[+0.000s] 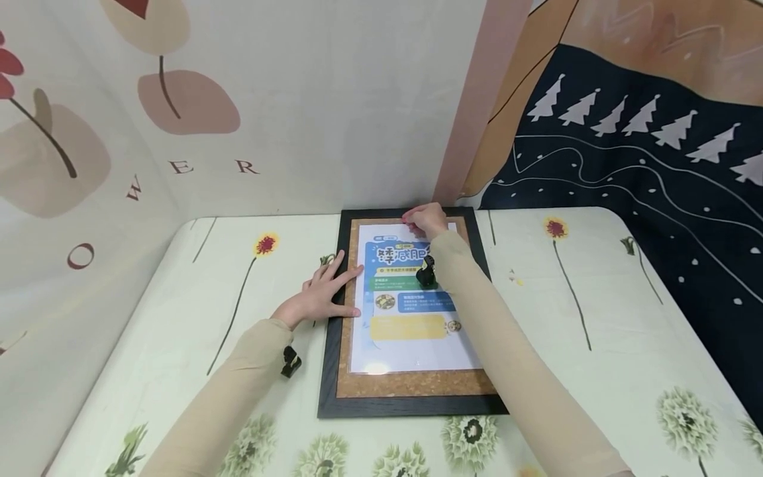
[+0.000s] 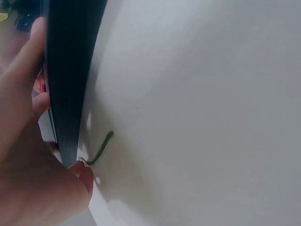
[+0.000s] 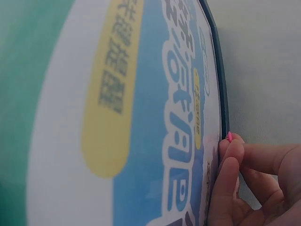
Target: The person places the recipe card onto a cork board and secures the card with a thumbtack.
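A cork board in a black frame lies on the table, with a printed poster of blue, green and yellow panels on it. Over the board's left side spreads my left hand; two of its digits reach the poster's left edge. In the left wrist view that hand lies across the black frame. My right hand is at the poster's top edge. Between its thumb and fingers it pinches a small pink pushpin, most of which the fingertips hide. My right forearm covers the poster's right part.
A white flowered cloth covers the table around the board. Behind the table's far edge hangs a pale printed curtain, and a dark cloth with white trees hangs at the right.
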`<state>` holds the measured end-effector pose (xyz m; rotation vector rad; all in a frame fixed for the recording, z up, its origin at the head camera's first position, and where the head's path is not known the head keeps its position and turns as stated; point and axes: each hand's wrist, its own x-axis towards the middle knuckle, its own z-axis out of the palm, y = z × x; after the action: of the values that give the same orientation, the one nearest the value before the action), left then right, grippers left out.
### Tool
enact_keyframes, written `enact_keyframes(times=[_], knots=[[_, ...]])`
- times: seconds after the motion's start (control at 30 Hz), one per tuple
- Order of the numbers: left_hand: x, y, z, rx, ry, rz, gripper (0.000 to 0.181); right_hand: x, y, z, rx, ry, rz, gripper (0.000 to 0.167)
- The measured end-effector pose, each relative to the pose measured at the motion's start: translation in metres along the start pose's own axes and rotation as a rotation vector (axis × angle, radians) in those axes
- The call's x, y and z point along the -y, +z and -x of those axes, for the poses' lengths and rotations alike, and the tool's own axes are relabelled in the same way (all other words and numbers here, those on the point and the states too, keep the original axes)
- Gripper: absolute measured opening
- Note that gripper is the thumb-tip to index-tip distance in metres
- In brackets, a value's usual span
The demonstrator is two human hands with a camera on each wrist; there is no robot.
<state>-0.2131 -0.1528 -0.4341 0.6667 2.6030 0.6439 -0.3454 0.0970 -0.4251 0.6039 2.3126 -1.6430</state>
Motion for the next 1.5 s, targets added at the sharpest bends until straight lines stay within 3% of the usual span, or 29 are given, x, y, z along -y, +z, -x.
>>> enact_keyframes(times=[0.53, 1.2, 1.5], knots=[[-0.0027, -0.0075, -0.005, 0.102, -0.004, 0.024, 0.091, -0.0005, -0.0006, 0.0002, -0.027, -0.01, 0.03, 0.01], [-0.0004, -0.0075, -0.0043, 0.118, -0.008, 0.029, 0.091, -0.0027, 0.0012, 0.0046, -0.052, -0.057, 0.115, 0.011], [0.0048, -0.0062, -0.0036, 0.111, -0.006, 0.032, 0.092, -0.0053, -0.0001, 0.005, -0.037, -0.087, 0.099, 0.013]])
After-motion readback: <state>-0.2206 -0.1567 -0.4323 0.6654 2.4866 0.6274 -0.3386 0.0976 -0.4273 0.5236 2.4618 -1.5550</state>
